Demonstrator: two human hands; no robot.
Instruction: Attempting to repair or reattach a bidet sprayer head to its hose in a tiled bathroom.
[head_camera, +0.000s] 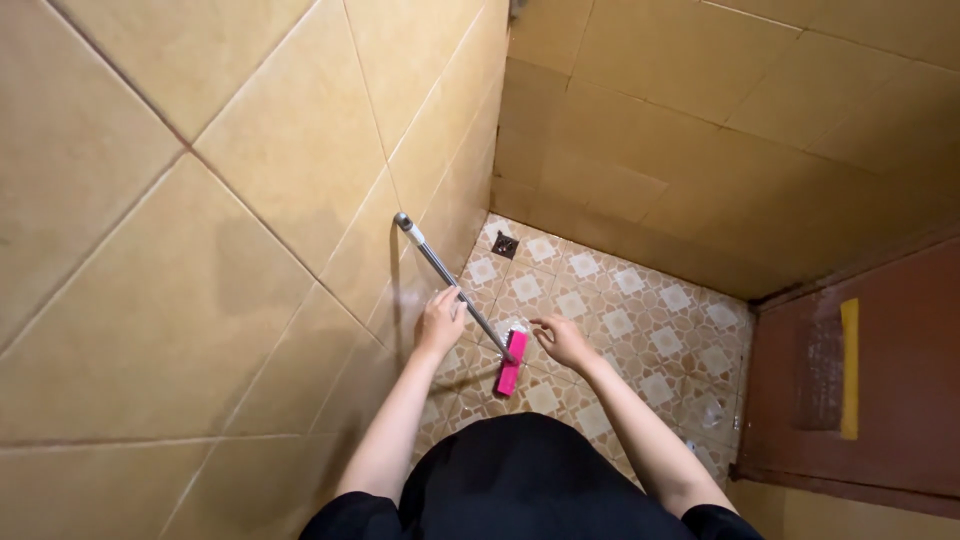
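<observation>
Tan tile covers the walls (200, 200) on both sides of this narrow corner, and the floor (640, 310) below is patterned in cream and brown squares. The person stands looking straight down, dark clothing filling the bottom of the view. The left hand (441, 318) is wrapped around the metal handle (450, 280) of a brush — gripping it about midway along the shaft, close to the left wall. The handle slants up toward that wall, its grey capped end nearly touching the tile. The pink brush head (511, 364) rests on the floor near the left wall, roughly between the two hands. The right hand (562, 337) hovers just beside the lower end of the handle, fingers loosely spread and holding nothing; I cannot tell whether a fingertip touches the shaft. A small square drain (505, 245) sits in the far corner of the floor. Along the right edge stands a reddish-brown door (900, 390) with a yellow strip (850, 368) on it.
</observation>
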